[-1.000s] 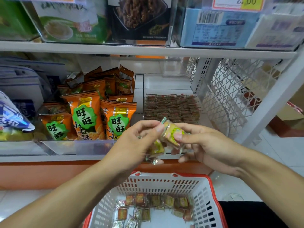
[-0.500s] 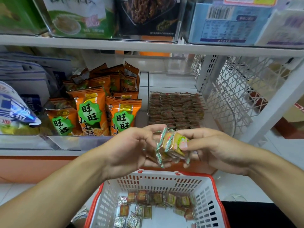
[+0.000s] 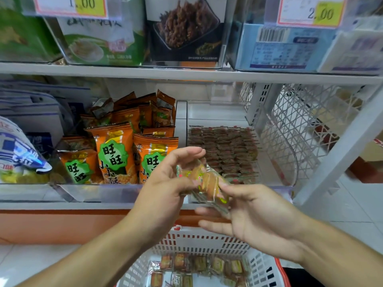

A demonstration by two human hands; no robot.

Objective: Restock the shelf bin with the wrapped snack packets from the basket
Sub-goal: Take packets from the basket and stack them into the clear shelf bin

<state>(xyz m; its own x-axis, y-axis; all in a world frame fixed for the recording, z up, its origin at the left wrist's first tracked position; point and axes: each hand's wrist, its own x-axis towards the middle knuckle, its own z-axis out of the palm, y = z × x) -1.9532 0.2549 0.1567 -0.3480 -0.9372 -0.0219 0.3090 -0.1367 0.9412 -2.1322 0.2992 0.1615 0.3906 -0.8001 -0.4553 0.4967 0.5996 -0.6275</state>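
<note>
Blurred clear-wrapped snack packets before half-filled shelf bin, more in basket.

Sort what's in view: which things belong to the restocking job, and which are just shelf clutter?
Job: held packets, left hand, right hand, basket, shelf bin.
Bystanders: orange snack bags, price tags, blue-white bag.

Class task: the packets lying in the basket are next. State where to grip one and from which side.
Come from above and pinch the crimped end of a packet: they lie flat on the floor of the basket, whose walls block the sides.
</note>
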